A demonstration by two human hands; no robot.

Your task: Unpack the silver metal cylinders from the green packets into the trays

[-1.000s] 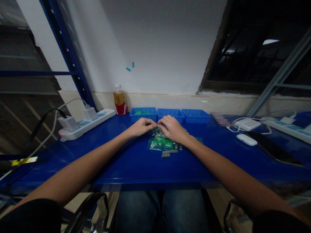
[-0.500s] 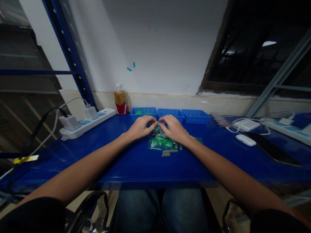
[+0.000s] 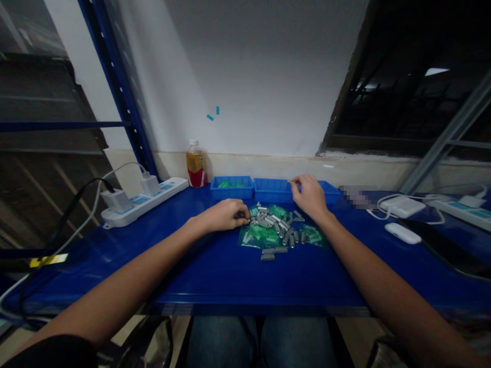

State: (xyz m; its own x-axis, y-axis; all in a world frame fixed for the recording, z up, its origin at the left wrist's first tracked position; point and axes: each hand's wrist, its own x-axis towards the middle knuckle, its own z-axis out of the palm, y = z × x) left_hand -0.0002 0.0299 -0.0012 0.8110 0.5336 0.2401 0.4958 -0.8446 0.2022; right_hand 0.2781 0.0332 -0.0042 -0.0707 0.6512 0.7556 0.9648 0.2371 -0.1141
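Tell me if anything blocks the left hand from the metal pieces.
Nothing visible does: the left hand is at the left edge of the heaped metal pieces, with no other object between them.

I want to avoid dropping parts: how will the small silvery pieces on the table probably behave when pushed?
The silvery pieces look metallic, so they are probably stiff and rather heavy for their size. Their sheen suggests they may be slippery. Some appear rounded, so those might roll.
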